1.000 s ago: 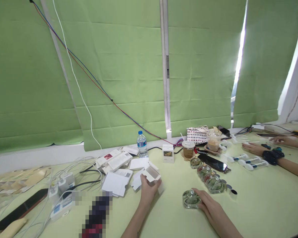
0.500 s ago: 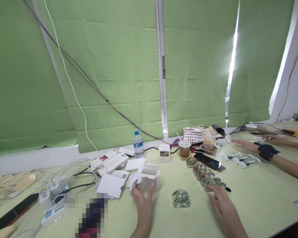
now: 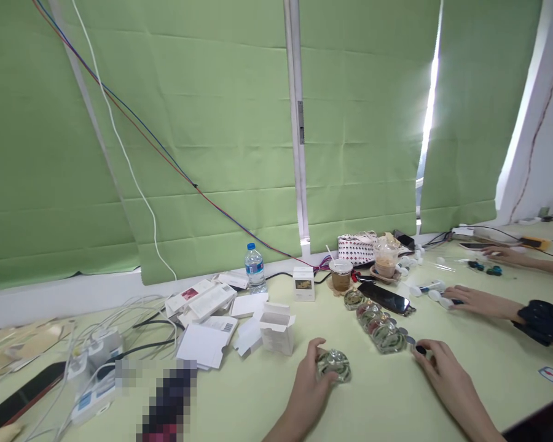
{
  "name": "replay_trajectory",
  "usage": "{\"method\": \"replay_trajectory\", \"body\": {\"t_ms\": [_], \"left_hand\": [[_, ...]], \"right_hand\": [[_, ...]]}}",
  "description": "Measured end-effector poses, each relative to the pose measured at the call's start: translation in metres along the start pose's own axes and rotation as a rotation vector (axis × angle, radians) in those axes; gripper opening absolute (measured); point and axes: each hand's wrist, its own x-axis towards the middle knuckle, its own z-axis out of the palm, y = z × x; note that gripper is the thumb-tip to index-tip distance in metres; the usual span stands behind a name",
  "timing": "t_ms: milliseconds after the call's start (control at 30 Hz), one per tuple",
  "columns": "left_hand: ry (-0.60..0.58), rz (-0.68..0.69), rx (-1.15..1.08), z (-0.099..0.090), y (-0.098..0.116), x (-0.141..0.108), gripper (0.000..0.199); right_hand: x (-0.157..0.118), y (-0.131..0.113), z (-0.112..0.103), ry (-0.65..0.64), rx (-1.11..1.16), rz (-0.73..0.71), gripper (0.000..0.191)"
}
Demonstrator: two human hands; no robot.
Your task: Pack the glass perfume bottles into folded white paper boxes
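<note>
My left hand [image 3: 309, 382] grips a squat, rounded clear glass bottle [image 3: 338, 363] standing on the table, thumb at its front and fingers behind. At a small round black cap [image 3: 421, 349], the thumb and fingers of my right hand [image 3: 445, 371] close in a pinch. Beyond it runs a slanting row of similar glass bottles [image 3: 389, 337], some with reddish contents. Small grey discs [image 3: 410, 339] lie along the row's right side. An open white box [image 3: 277, 331] stands upright behind my left hand, its flaps spread.
Flattened white cartons [image 3: 203, 347], a water bottle [image 3: 256, 270] and a small printed box [image 3: 303, 285] sit at the back. Two drink cups [image 3: 340, 276] and a phone [image 3: 383, 297] lie beyond the row. Cables and a power strip [image 3: 94, 390] occupy the left. Another person's hand [image 3: 482, 302] works at right.
My left hand has left the white box and moved right onto the glass bottle. My right hand has moved right from the bottle row to the black cap. The other person's near hand shifted.
</note>
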Motion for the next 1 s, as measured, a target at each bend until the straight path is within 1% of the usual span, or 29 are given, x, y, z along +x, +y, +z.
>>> {"method": "replay_trajectory", "body": {"t_ms": [67, 133, 167, 233, 300, 367, 433, 500, 600, 633, 667, 733, 800, 867, 1000], "left_hand": [[0.007, -0.033, -0.019, -0.001, -0.002, 0.004, 0.046], [0.057, -0.047, -0.016, -0.003, -0.003, 0.006, 0.041], [0.084, -0.049, -0.011, -0.005, -0.004, 0.007, 0.039], [0.136, -0.044, -0.006, -0.008, -0.007, 0.007, 0.037], [0.2, -0.023, 0.022, -0.009, -0.009, 0.006, 0.042], [0.284, 0.055, 0.107, -0.01, -0.01, 0.002, 0.049], [0.336, 0.215, 0.231, -0.01, -0.01, -0.004, 0.047], [0.294, 0.434, 0.371, -0.01, -0.01, -0.011, 0.042], [0.123, 0.759, 0.607, -0.007, -0.007, -0.017, 0.044], [0.073, 0.835, 0.677, -0.005, -0.005, -0.018, 0.043], [0.031, 0.883, 0.737, -0.003, -0.003, -0.018, 0.042], [-0.042, 0.913, 0.817, 0.0, 0.002, -0.017, 0.037], [-0.114, 0.918, 0.848, 0.002, 0.005, -0.015, 0.03], [-0.171, 0.93, 0.85, 0.004, 0.003, -0.013, 0.026], [-0.269, 0.971, 0.881, 0.008, -0.008, -0.01, 0.017]], "right_hand": [[-0.004, -0.004, -0.003, 0.017, 0.062, 0.003, 0.035], [-0.012, -0.012, -0.004, 0.004, 0.177, 0.011, 0.034], [-0.016, -0.017, -0.003, -0.03, 0.256, 0.01, 0.034], [-0.026, -0.032, -0.001, -0.139, 0.424, -0.001, 0.034], [-0.034, -0.049, 0.002, -0.236, 0.556, -0.019, 0.033], [-0.039, -0.064, 0.005, -0.305, 0.641, -0.012, 0.032], [-0.042, -0.075, 0.007, -0.349, 0.703, 0.008, 0.032], [-0.044, -0.079, 0.007, -0.376, 0.755, 0.006, 0.03], [-0.044, -0.079, 0.006, -0.418, 0.832, -0.047, 0.028], [-0.044, -0.079, 0.006, -0.444, 0.853, -0.064, 0.027], [-0.044, -0.079, 0.006, -0.476, 0.868, -0.077, 0.027], [-0.044, -0.079, 0.007, -0.539, 0.86, -0.091, 0.024], [-0.045, -0.079, 0.011, -0.572, 0.798, -0.093, 0.021], [-0.047, -0.079, 0.016, -0.564, 0.7, -0.094, 0.022], [-0.053, -0.08, 0.027, -0.512, 0.499, -0.071, 0.021]]}}
